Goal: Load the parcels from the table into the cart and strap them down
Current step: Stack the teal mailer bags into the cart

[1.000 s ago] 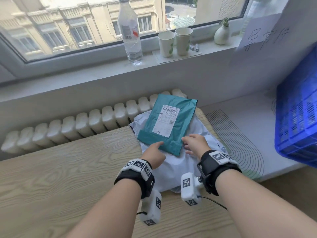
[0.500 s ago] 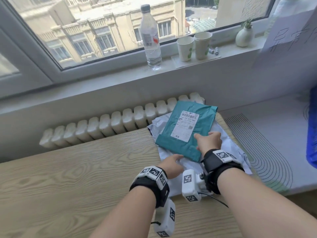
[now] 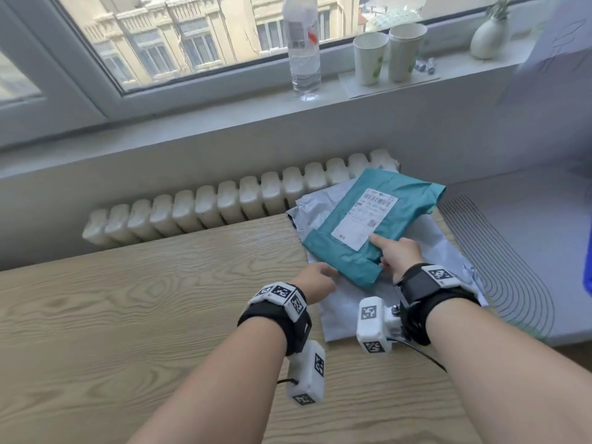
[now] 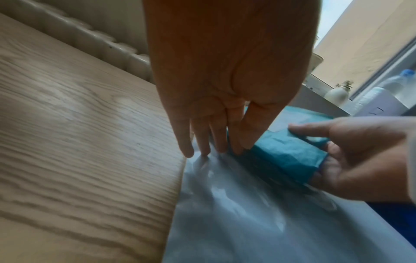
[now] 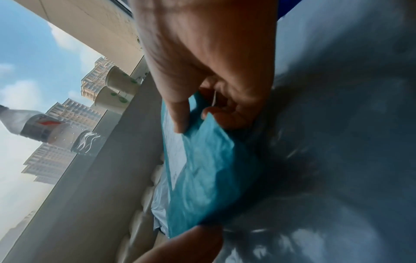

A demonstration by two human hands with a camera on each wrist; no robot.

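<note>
A teal parcel (image 3: 413,200) with a white label lies on a larger grey mailer (image 3: 346,302) at the right end of the wooden table (image 3: 128,315). My right hand (image 3: 397,254) grips the teal parcel's near right corner, thumb on top and fingers underneath. The left wrist view shows that hand (image 4: 360,156) lifting the corner of the parcel (image 4: 288,156) slightly. My left hand (image 3: 317,278) has straight fingers (image 4: 202,138) whose tips touch the grey mailer (image 4: 236,213) beside the parcel's near left edge. In the right wrist view my hand (image 5: 225,106) pinches the teal wrapping (image 5: 202,178).
A white radiator (image 3: 240,203) runs behind the table under the windowsill. On the sill stand a water bottle (image 3: 304,49), two paper cups (image 3: 371,56) and a small vase (image 3: 488,36). A grey ledge with curved lines (image 3: 512,251) lies right, a blue crate's edge (image 3: 587,277) beyond.
My right hand moved forward onto the teal parcel's near right corner and took hold of it. My left hand slid off the parcel's near edge to the grey mailer. The view shifted left.
</note>
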